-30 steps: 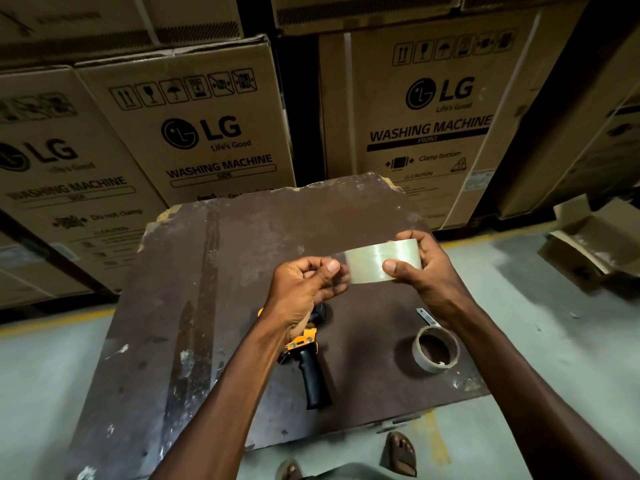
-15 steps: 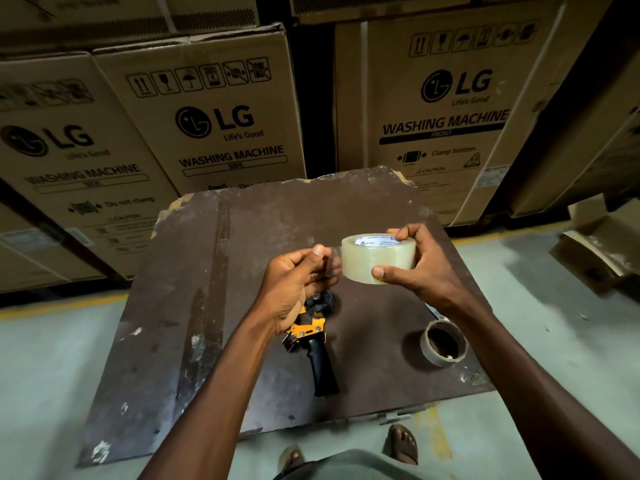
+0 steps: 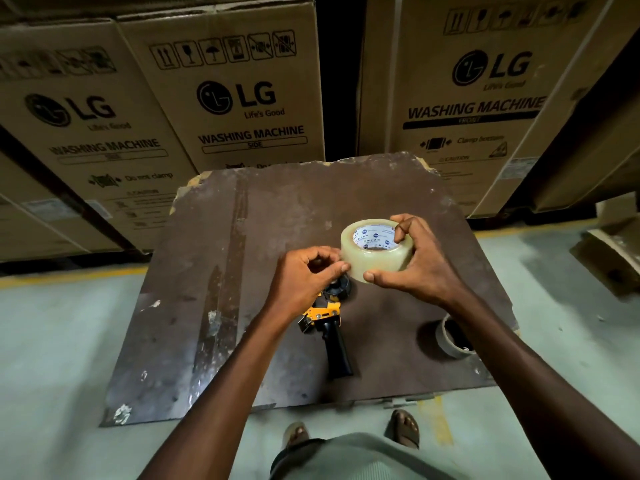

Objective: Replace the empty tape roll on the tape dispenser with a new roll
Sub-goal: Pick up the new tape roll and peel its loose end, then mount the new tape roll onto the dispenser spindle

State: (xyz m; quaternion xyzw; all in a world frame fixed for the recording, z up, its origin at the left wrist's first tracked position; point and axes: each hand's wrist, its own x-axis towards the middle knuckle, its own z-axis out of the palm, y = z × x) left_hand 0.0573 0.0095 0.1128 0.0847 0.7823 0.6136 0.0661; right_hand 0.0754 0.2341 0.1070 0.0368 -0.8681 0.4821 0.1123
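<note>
My right hand [image 3: 420, 265] grips a full roll of clear tape [image 3: 375, 259] above the dark tabletop, its printed core facing up. My left hand [image 3: 303, 277] pinches at the roll's left edge with thumb and forefinger, where the tape's loose end seems to be. Right below my hands lies the tape dispenser [image 3: 329, 323], yellow body, black hub and black handle pointing toward me; my left hand partly covers it. The empty tape roll [image 3: 450, 337], a bare cardboard core, sits on the table at the right, partly behind my right forearm.
The worn brown table [image 3: 214, 306] stands on a pale concrete floor. Large washing-machine cartons [image 3: 239, 98] are stacked close behind it. An open cardboard box [image 3: 613, 258] lies on the floor at the right. My sandalled feet [image 3: 403, 427] are at the table's near edge.
The roll has been turned from edge-on to core-up and lowered a little toward the dispenser. My left hand stayed pinched at its left edge. The camera tilted downward.
</note>
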